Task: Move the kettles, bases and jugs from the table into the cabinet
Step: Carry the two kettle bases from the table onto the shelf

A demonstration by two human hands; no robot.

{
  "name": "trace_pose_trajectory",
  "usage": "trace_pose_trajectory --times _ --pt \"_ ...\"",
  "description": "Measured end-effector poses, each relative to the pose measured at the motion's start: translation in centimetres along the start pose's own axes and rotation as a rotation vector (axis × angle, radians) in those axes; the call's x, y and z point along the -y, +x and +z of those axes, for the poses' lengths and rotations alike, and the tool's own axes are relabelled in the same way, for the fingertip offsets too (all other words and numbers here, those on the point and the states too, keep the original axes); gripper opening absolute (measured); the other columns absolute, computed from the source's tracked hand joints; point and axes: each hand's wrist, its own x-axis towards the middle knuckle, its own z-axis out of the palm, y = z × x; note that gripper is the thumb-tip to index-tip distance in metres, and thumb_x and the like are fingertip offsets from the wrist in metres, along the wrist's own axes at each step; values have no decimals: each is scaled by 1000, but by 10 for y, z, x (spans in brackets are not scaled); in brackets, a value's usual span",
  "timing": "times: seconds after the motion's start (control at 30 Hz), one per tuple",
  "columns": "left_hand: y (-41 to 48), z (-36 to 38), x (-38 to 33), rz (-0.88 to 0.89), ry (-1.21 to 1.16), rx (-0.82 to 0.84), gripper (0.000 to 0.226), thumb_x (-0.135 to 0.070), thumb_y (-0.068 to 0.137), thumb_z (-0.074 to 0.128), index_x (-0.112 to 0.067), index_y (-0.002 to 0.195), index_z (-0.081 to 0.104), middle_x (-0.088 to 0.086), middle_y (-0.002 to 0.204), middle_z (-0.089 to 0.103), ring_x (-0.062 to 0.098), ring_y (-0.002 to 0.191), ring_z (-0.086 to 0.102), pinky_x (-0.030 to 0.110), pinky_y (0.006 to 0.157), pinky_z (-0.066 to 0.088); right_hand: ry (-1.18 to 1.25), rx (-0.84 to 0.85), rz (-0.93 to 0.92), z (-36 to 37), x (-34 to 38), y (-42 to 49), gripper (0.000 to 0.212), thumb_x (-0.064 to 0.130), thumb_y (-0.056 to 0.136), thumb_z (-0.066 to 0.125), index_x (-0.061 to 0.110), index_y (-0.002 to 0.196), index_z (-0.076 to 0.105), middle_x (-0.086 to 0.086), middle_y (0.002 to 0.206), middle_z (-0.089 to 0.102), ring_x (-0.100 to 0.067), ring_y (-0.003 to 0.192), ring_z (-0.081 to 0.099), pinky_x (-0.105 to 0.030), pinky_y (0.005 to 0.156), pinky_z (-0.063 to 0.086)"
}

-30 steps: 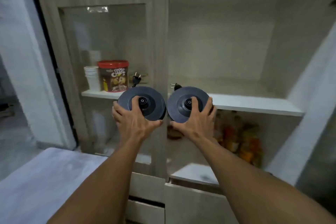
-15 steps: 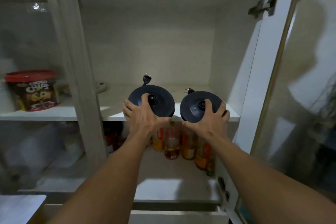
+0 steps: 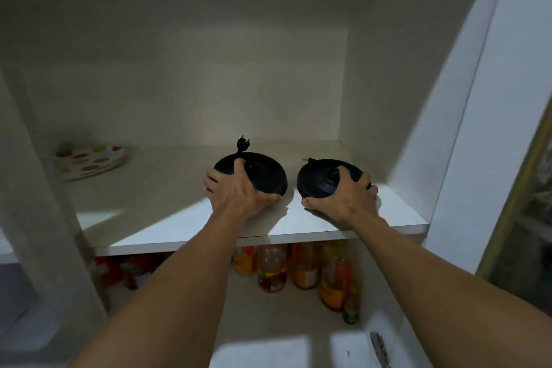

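1. Head view: my left hand is closed over the near rim of the left base, thumb under the front edge, fingers on top.
2. My right hand is wrapped the same way on the right base, index finger by its centre connector.
3. Change: half a second ago both bases were held at the shelf's front edge, tilted toward me. Now they sit further in on the shelf and lie almost flat; I can't tell if they're fully down.
4. They sit just beside each other, apart. Left plug sticks up behind its base.
5. Plates sit well to the left; bottles are on the shelf below.
6. My read: bases nearly placed. Next, let go of both and go back for kettles and jugs, which aren't in view.
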Motion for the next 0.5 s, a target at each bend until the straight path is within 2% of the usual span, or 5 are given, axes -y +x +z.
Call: trace_pose_trajectory --times 0.13,0.27,0.5 --pt "43 23 2 17 46 98 120 -70 45 80 -29 144 26 28 144 23 47 133 26 53 110 31 -16 40 25 23 10 38 115 79 54 71 26 146 28 -22 149 27 -47 135 30 -54 111 33" --pt "73 43 11 -5 43 169 117 -72 50 76 -25 144 26 27 142 29 45 129 30 50 106 31 -32 106 20 33 15 71 118 86 48 65 29 146 30 -20 147 33 -45 133 33 -51 111 32" --pt "99 60 8 -65 47 152 127 -80 44 71 -25 148 23 27 136 35 42 125 34 47 107 29 -68 112 26 42 20 98 129 95 33 52 35 145 28 -13 148 37 -39 135 34 -49 109 31"
